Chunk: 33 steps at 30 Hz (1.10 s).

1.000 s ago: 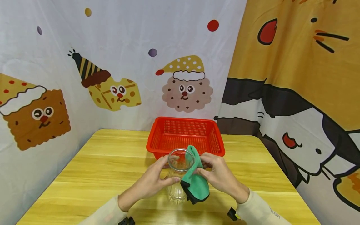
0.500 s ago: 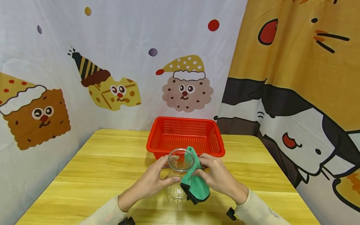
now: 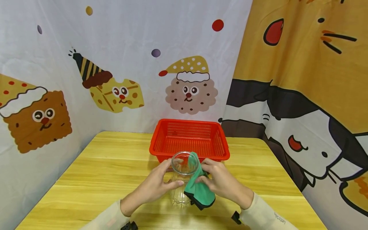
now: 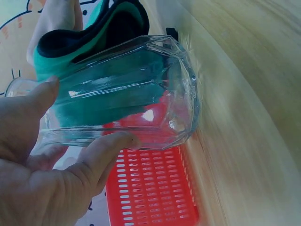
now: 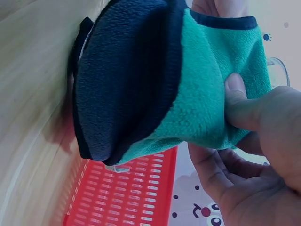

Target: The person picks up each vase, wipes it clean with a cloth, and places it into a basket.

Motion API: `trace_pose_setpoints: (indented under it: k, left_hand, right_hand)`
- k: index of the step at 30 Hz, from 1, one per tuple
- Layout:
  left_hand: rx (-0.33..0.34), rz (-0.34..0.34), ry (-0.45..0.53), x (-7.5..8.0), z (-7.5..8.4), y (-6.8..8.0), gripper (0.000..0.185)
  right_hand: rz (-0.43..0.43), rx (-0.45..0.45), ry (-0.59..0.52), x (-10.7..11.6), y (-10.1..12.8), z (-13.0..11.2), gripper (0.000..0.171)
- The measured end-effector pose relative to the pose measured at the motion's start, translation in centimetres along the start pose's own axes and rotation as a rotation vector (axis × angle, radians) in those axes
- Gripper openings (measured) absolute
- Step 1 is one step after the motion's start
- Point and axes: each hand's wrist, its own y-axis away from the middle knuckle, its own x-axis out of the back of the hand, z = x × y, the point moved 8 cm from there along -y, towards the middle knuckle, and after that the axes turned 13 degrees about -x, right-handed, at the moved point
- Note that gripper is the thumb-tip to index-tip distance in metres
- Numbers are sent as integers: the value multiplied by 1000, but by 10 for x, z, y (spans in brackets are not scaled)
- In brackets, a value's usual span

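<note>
A clear faceted glass (image 3: 183, 177) (image 4: 127, 96) stands upright on the wooden table (image 3: 95, 172), in front of a red basket (image 3: 189, 138). My left hand (image 3: 157, 184) (image 4: 51, 155) grips the glass from its left side, thumb and fingers round the wall. My right hand (image 3: 217, 180) (image 5: 244, 136) pinches a green cloth with dark edging (image 3: 198, 188) (image 5: 155, 84) and presses it against the glass's right side and rim. The cloth (image 4: 80, 42) shows through the glass in the left wrist view.
The red plastic basket (image 4: 150, 197) (image 5: 122, 193) has nothing in it and sits at the table's far middle. Cartoon-printed curtains (image 3: 115, 64) close off the back and right sides. Bare tabletop lies to the left and right of my hands.
My right hand has slid the cloth slightly lower and closer along the glass's right side. The left hand and the glass stay in place.
</note>
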Motion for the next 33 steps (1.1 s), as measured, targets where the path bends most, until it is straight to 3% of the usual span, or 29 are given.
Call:
trace_pose_setpoints:
  k: [16,24,29,33]
  left_hand:
    - [-1,-1,-5,0,1,1,73]
    - [-11,4,-11,0,1,0,69]
    - [-19,8,-17,0,1,0,67]
    - [-28,10,-9,0,1,0,67]
  right_hand:
    - [-140,-41,25,-16,1,12,20]
    - [-229,-105,9,-23,2,18,13]
    - [-275,-133,4,-28,2,23,18]
    - [-302,-138,1,-32,2,27,10]
